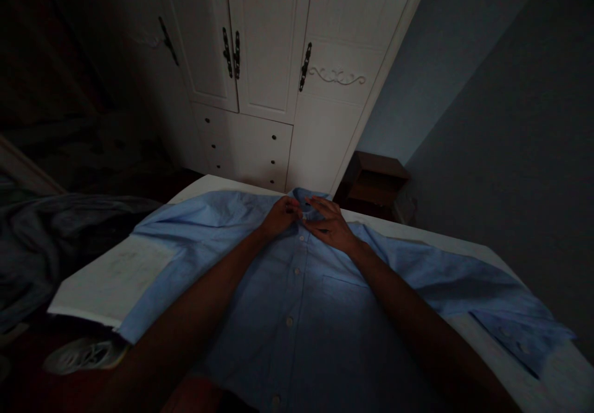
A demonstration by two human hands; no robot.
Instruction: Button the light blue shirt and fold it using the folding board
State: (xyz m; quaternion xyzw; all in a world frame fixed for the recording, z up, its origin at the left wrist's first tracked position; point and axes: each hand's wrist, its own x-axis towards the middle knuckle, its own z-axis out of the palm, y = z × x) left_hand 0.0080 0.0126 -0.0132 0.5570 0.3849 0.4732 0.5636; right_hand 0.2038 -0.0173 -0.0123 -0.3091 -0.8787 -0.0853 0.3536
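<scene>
A light blue button-up shirt [343, 320] lies front side up, its sleeves spread out to both sides and its collar [301, 195] at the far edge. White buttons run down the placket, and those in view below the collar appear fastened. My left hand [281, 215] is closed in a pinch on the shirt front just under the collar. Close beside it, my right hand [330, 224] reaches to the same spot, fingers stretched out and thumb apart from them, tips at the collar edge. The point between the fingertips is too dark to make out fully.
Under the shirt is a white tabletop [116, 277]. Dark cloth [55, 240] is heaped at the left, with a clear plastic item [81, 356] below it. A white wardrobe [260, 60] stands behind, and a small wooden cabinet [378, 175] is by the wall.
</scene>
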